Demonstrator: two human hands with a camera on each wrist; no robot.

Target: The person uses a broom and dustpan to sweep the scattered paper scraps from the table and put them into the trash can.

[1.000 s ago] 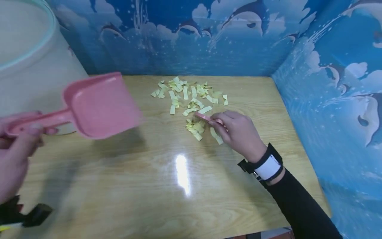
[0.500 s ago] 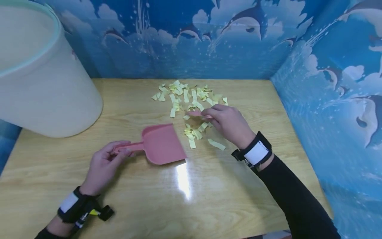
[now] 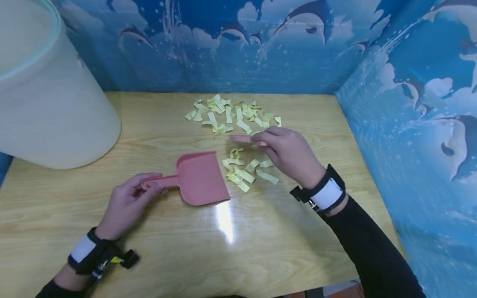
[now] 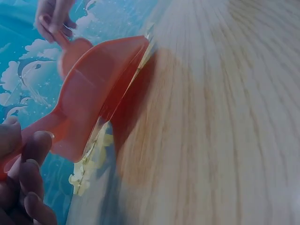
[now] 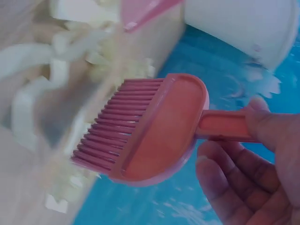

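Gripping pink brush point(image 3: 242, 139) in right hand point(image 3: 288, 151), paper strips point(image 3: 244, 169) just below, beside left-held dustpan point(image 3: 199, 177).

**Wooden table and its load**

A wooden table point(image 3: 179, 256) is being used as the support. A pink dustpan point(image 3: 199, 178) is lying near its middle; yellow paper strips point(image 3: 231, 114) are scattered beyond and beside the dustpan, and a white bucket point(image 3: 48, 103) is standing left of it.

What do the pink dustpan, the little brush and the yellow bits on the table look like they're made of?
Pink dustpan: looks like moulded plastic, smooth, one even colour.
Brush: seemingly the same pink plastic, with stiff moulded bristles.
Yellow strips: probably cut paper, thin, curling, matte.
Table: wood-grain surface, glossy by the light glare; solid wood or laminate cannot be told.
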